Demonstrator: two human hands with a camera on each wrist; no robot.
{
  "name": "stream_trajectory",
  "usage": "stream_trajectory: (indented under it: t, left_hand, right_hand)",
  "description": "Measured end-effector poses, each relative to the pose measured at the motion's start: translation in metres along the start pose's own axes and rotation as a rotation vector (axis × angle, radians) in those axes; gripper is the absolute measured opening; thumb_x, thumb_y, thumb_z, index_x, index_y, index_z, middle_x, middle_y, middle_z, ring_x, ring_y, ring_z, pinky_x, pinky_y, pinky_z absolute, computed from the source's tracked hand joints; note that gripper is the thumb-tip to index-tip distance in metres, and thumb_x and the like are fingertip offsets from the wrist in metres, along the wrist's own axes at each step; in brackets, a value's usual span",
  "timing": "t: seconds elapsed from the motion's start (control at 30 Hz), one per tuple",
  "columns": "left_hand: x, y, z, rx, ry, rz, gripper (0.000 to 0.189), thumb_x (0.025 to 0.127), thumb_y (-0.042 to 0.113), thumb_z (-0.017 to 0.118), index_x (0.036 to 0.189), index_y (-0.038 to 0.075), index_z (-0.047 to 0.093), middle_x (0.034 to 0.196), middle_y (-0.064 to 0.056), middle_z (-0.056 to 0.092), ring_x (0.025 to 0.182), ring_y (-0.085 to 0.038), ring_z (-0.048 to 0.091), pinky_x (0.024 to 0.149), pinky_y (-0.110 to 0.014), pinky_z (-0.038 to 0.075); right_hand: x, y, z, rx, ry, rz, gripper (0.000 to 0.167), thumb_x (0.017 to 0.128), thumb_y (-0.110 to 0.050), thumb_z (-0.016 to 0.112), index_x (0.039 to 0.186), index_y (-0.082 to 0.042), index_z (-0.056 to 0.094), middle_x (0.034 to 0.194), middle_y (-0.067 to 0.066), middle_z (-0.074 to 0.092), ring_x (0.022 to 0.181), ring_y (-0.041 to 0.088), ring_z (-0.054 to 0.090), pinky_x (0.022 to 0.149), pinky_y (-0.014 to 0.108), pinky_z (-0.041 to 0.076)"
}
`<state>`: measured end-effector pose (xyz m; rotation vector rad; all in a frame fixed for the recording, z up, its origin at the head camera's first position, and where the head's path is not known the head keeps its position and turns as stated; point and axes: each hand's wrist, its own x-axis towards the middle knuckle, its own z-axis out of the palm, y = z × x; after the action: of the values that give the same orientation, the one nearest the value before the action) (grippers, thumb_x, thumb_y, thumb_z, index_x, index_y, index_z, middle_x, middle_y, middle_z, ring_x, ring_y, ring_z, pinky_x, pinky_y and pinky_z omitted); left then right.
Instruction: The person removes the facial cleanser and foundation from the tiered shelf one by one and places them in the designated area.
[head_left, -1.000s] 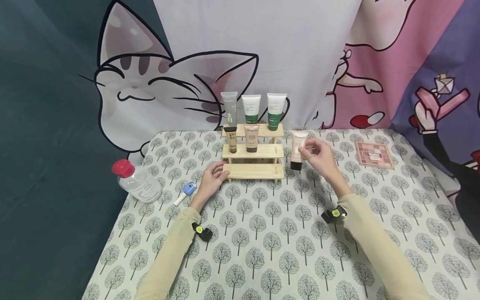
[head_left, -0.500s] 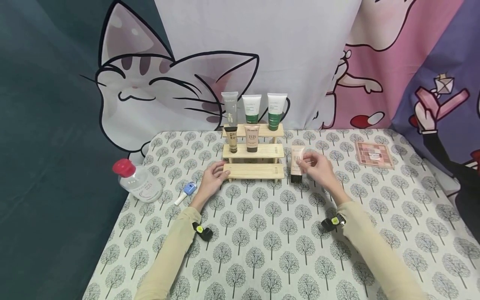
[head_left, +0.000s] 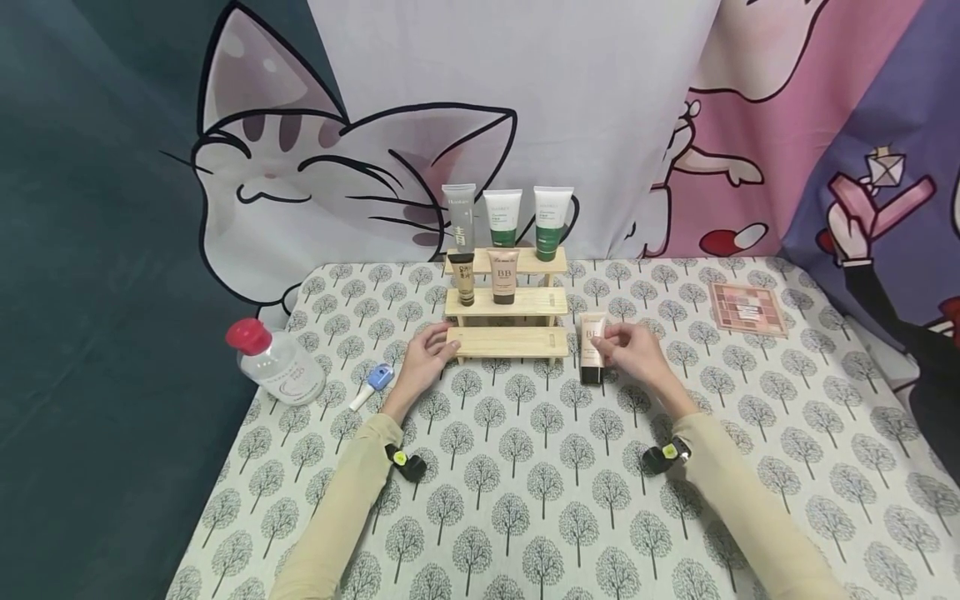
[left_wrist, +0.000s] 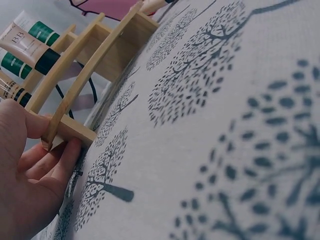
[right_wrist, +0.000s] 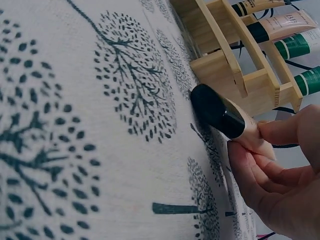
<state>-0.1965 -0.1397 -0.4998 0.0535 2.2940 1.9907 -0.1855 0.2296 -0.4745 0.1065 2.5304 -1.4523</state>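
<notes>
My right hand (head_left: 632, 354) pinches a beige BB cream tube (head_left: 592, 348) with a black cap pointing down, just right of the wooden stand's lowest step. In the right wrist view, the tube's black cap (right_wrist: 218, 111) is close to the stand's end. My left hand (head_left: 425, 358) holds the left end of the three-step wooden stand (head_left: 507, 342), thumb on top and fingers below in the left wrist view. The middle step carries another BB tube (head_left: 504, 277) and a small gold tube (head_left: 465, 283). On the top step stand a grey tube (head_left: 460, 218) and two white-and-green tubes (head_left: 551, 223).
A clear bottle with a red pump top (head_left: 281, 367) stands at the left edge of the tree-print table cloth (head_left: 525, 500). Beside the left forearm lies a small blue-and-white item (head_left: 373, 385). A pink eyeshadow palette (head_left: 748, 309) lies far right. A cat-print curtain (head_left: 585, 100) hangs behind.
My right hand has brought the BB cream tube nearer to me and slightly left, from beside the middle step to beside the lowest one. The left hand and the stand have stayed put.
</notes>
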Motion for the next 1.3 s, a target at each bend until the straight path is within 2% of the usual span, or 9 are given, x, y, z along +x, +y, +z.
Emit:
stream_trajectory:
  t: [0.23,0.43,0.67,0.7,0.83,1.03,1.3]
  left_hand:
    - [0.0,-0.001,0.0,-0.005,0.0,0.012,0.051,0.094,0.0,0.066,0.142,-0.005,0.05,0.137,-0.028,0.059,0.124,-0.04,0.062,0.1,-0.022,0.057]
    - [0.0,-0.002,0.001,-0.013,0.002,0.017,0.049,0.094,0.0,0.066,0.14,-0.005,0.051,0.136,-0.028,0.059,0.123,-0.041,0.062,0.099,-0.022,0.057]
    - [0.0,-0.003,0.001,-0.027,0.003,-0.002,0.049,0.094,-0.001,0.066,0.141,-0.002,0.052,0.136,-0.027,0.06,0.123,-0.04,0.063,0.096,-0.018,0.058]
    - [-0.002,0.001,0.001,-0.03,-0.001,-0.01,0.049,0.094,-0.001,0.066,0.141,-0.003,0.051,0.136,-0.028,0.059,0.123,-0.04,0.062,0.096,-0.019,0.058]
    - [-0.001,0.0,0.0,-0.019,0.002,-0.004,0.049,0.094,0.0,0.066,0.141,-0.003,0.052,0.136,-0.028,0.059,0.124,-0.041,0.062,0.096,-0.018,0.057]
    - [0.001,-0.005,0.002,-0.019,0.013,0.003,0.048,0.095,-0.001,0.065,0.141,-0.002,0.052,0.136,-0.028,0.059,0.124,-0.041,0.062,0.096,-0.018,0.058]
    - [0.0,-0.004,0.002,-0.016,0.014,0.019,0.048,0.095,-0.001,0.065,0.141,-0.004,0.052,0.135,-0.029,0.059,0.122,-0.041,0.063,0.095,-0.018,0.058]
  right_hand:
    - [0.0,0.002,0.0,-0.073,-0.022,0.038,0.046,0.096,-0.034,0.07,0.121,0.005,0.061,0.099,0.015,0.072,0.079,0.018,0.069,0.068,0.024,0.058]
    - [-0.002,0.004,-0.002,-0.116,-0.016,0.052,0.053,0.094,-0.039,0.072,0.123,0.005,0.062,0.105,0.019,0.074,0.082,0.018,0.071,0.07,0.023,0.058]
    - [-0.003,0.005,-0.009,-0.173,0.011,0.014,0.046,0.091,-0.035,0.075,0.117,0.003,0.066,0.101,0.018,0.075,0.075,0.016,0.07,0.063,0.023,0.059]
    - [-0.003,0.006,-0.01,-0.181,0.014,0.009,0.046,0.091,-0.035,0.076,0.116,0.002,0.067,0.1,0.017,0.075,0.075,0.016,0.069,0.063,0.023,0.058]
    - [-0.006,0.003,-0.015,-0.184,0.024,0.017,0.045,0.092,-0.035,0.075,0.118,0.001,0.066,0.101,0.017,0.074,0.077,0.018,0.069,0.066,0.025,0.06]
    - [-0.01,-0.014,-0.024,-0.21,0.079,-0.06,0.044,0.094,-0.032,0.072,0.119,0.003,0.066,0.105,0.022,0.074,0.082,0.025,0.07,0.068,0.023,0.056]
    - [-0.011,-0.046,-0.03,-0.154,0.081,-0.107,0.046,0.094,-0.033,0.073,0.124,0.001,0.064,0.111,0.022,0.072,0.091,0.028,0.07,0.072,0.023,0.059]
